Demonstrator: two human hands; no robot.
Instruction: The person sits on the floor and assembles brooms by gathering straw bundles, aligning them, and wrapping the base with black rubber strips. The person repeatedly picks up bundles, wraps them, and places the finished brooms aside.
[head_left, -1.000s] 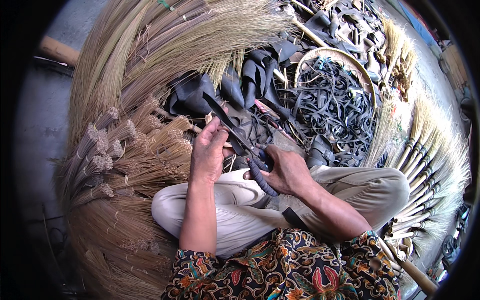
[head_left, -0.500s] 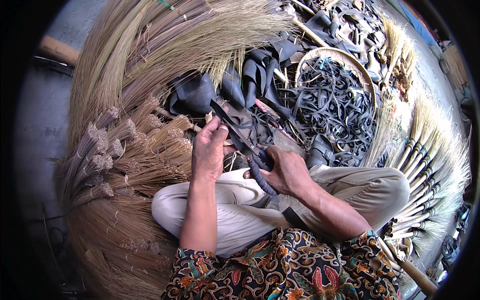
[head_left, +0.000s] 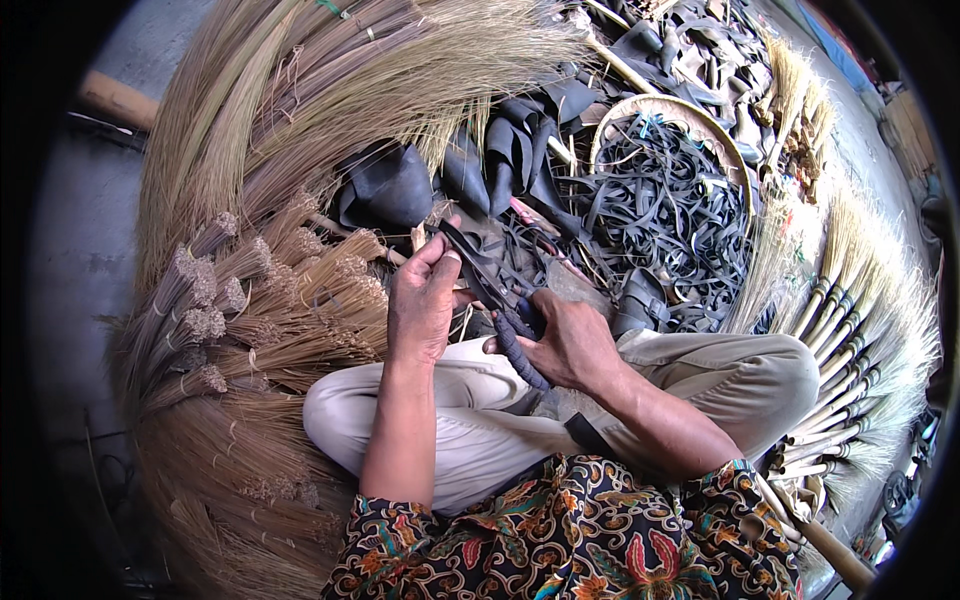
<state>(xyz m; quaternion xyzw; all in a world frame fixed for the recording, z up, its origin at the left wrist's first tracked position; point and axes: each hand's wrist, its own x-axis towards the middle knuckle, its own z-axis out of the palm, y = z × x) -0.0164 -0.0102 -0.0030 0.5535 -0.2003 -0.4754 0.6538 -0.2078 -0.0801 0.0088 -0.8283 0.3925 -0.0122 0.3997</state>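
I sit cross-legged in pale trousers. My right hand grips the wrapped dark handles of a large pair of scissors, whose blades point up and left. My left hand pinches a narrow black rubber strip at the blades, thumb and fingers closed on it. Both hands hover just above my knees, with bundled straw to the left and rubber scraps ahead.
Bundles of dry broom grass pile up on the left and behind. A round woven tray holds several black rubber strips. Folded black rubber sheets lie ahead. Finished brooms with bound handles fan out on the right.
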